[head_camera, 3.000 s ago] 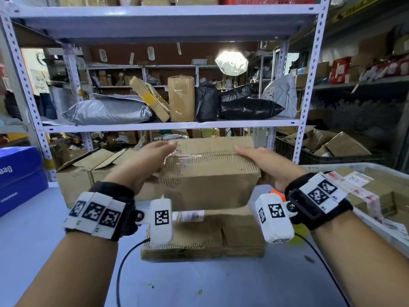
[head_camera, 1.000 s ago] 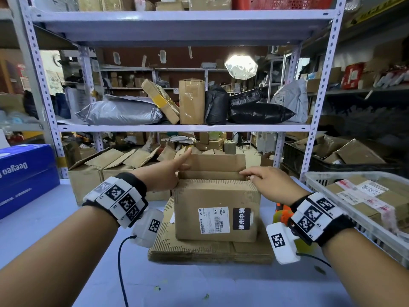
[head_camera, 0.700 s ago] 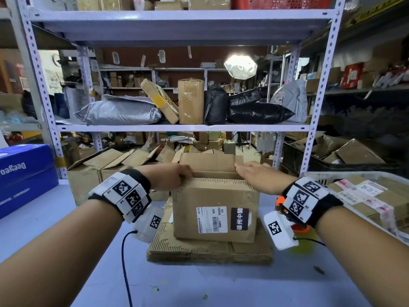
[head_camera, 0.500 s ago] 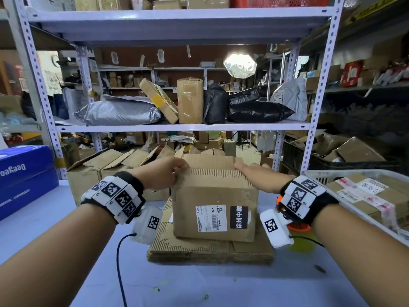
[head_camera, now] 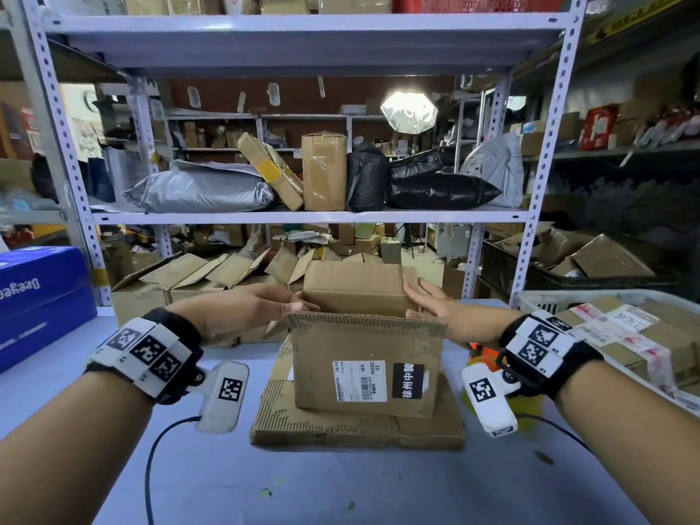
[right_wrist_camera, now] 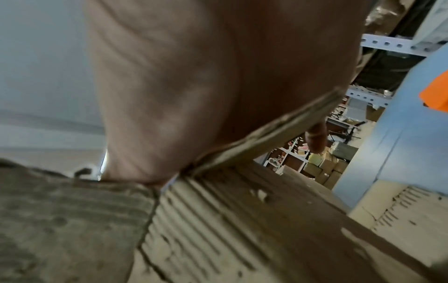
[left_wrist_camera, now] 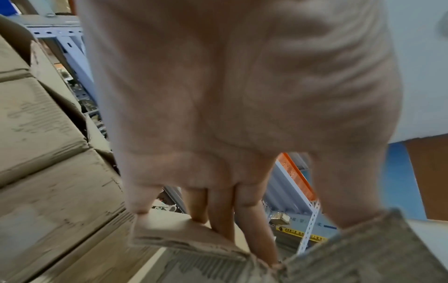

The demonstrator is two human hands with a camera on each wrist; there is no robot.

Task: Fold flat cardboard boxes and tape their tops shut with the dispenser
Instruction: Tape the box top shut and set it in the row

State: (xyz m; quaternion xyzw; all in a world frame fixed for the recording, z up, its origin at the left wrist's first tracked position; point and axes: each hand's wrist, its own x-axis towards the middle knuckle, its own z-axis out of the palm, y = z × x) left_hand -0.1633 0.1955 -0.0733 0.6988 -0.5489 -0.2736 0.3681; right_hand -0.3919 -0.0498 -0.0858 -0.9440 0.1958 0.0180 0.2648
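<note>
A brown cardboard box (head_camera: 363, 373) with a white shipping label stands upright on a stack of flat cardboard (head_camera: 341, 430). Its far flap (head_camera: 356, 282) and ragged near flap stand up. My left hand (head_camera: 265, 308) reaches in from the left, and its straight fingers (left_wrist_camera: 218, 210) press on the left side flap (left_wrist_camera: 181, 233). My right hand (head_camera: 435, 308) lies flat with straight fingers on the right side flap (right_wrist_camera: 266, 137). An orange and yellow tape dispenser (head_camera: 481, 354) sits on the table behind my right wrist, mostly hidden.
A blue carton (head_camera: 38, 297) lies at the left. A row of open cardboard boxes (head_camera: 170, 289) stands behind my left hand. A white basket (head_camera: 549, 297) of taped parcels sits at the right. The metal rack (head_camera: 538, 183) with parcels and bags rises behind the table.
The box, held up on its side three seconds ago, now stands upright on the stack. Both hands have shifted from the top edges onto the side flaps.
</note>
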